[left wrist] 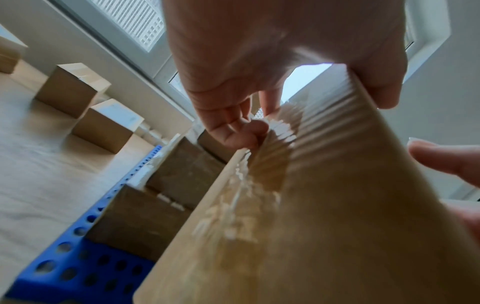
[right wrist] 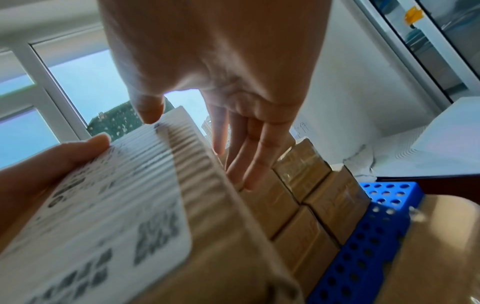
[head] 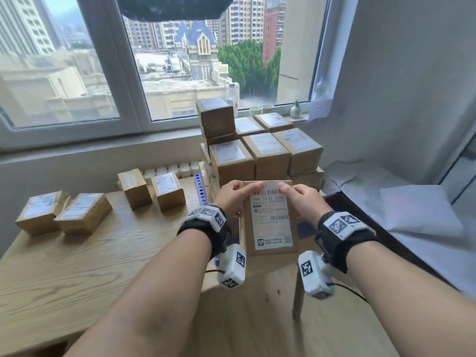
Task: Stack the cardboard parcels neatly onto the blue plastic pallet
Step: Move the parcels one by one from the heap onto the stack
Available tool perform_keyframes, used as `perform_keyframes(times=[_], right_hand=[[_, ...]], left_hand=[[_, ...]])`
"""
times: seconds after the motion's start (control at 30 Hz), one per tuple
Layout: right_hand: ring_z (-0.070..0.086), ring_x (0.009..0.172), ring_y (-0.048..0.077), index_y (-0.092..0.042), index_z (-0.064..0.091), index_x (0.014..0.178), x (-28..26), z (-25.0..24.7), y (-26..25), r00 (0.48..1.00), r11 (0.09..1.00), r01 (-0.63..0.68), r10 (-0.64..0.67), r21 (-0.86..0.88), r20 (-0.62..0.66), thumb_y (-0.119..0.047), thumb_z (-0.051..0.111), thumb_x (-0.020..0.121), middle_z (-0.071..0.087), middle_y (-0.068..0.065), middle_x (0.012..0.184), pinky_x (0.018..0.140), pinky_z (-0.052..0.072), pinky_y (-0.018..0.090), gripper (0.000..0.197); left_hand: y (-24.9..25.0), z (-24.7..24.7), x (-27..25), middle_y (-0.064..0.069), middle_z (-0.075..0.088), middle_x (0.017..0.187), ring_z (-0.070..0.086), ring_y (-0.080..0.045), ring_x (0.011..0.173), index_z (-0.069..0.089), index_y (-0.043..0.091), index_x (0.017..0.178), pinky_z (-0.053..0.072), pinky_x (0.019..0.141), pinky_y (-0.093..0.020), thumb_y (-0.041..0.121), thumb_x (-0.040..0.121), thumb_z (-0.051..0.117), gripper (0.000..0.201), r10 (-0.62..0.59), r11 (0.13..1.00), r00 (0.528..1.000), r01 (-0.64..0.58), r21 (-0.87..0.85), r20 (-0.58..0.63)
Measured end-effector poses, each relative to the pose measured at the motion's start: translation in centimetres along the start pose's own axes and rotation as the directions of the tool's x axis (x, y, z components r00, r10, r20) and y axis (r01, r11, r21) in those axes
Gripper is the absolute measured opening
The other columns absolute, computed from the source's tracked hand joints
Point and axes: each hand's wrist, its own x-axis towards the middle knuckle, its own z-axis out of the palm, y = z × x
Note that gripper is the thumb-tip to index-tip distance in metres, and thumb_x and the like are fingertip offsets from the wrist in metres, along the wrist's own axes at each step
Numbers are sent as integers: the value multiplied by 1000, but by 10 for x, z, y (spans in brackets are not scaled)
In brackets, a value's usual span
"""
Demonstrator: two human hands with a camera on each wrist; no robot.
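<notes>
While both hands point(head: 233, 199) point(head: 306, 200) grip it, parcel point(head: 270, 220) between curled fingers, seemingly above pallet point(right wrist: 363, 255).

Four loose parcels point(head: 103, 202) sit on the table point(head: 90, 266) off to the left, two nearer, two farther back. The pallet point(head: 201, 189) is right of them with the parcel stack point(head: 260, 150) on it, and a held parcel point(head: 270, 217) is just in front of that stack.
</notes>
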Motion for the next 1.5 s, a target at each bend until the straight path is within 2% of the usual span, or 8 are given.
perform_keyframes(times=[0.17,0.33,0.63,0.83,1.1,1.2,1.33,1.5], right_hand=[[67,99,22,-17,62,113,15,-33,-20,998,984,67,-66,164,-12,-83,55,68,70,2,108,92,52,47,80],[71,91,19,-13,62,114,38,-53,-40,990,943,128,-138,307,11,-60,57,88,72,5,106,77,58,33,54],[73,91,27,-11,59,117,109,-68,-74,977,907,202,-215,371,-7,-57,61,75,74,11,104,86,58,44,62],[70,62,14,-9,59,107,174,-77,-115,963,895,235,-266,379,32,-31,49,99,70,8,88,52,56,23,25],[72,69,21,-8,63,109,261,-70,-156,969,885,225,-249,409,6,-37,52,97,73,13,90,59,60,28,34],[73,84,29,-8,66,108,292,-62,-161,984,878,161,-175,450,-10,-42,56,93,75,16,97,80,60,40,38],[71,96,31,-14,69,103,330,-52,-155,998,885,44,-62,464,25,-50,59,89,75,12,99,97,52,49,40],[68,100,35,-16,63,100,371,-36,-150,995,878,-96,70,468,73,-52,66,83,73,13,103,96,49,59,39]], left_hand=[[52,3,16,4,68,80,66,-14,69,62,17,104,47,53,-24,53,84,66,41,62,992,998,-65,-108,-24],[93,-9,44,-3,66,87,59,-12,56,63,10,111,50,47,-23,54,85,64,52,79,989,996,-84,-121,-44],[139,-39,115,-2,67,73,63,-15,56,65,10,94,52,50,-23,62,81,62,54,104,991,993,-108,-79,-48],[165,-70,178,-5,71,85,68,-21,70,66,10,97,55,59,-28,68,79,59,61,136,990,989,-137,-22,-65],[188,-117,243,-3,60,111,65,-23,91,61,11,118,57,67,-33,68,87,47,66,175,979,978,-161,123,-112],[178,-138,269,-6,60,103,58,-23,93,60,12,105,53,76,-36,64,90,46,56,229,962,937,-177,208,-262],[142,-160,297,-12,52,138,52,-30,122,45,11,137,42,104,-46,63,81,56,77,98,970,884,18,242,-458],[112,-169,319,-17,33,153,37,-34,137,16,6,152,35,109,-41,48,87,64,91,-171,963,865,248,106,-472]])
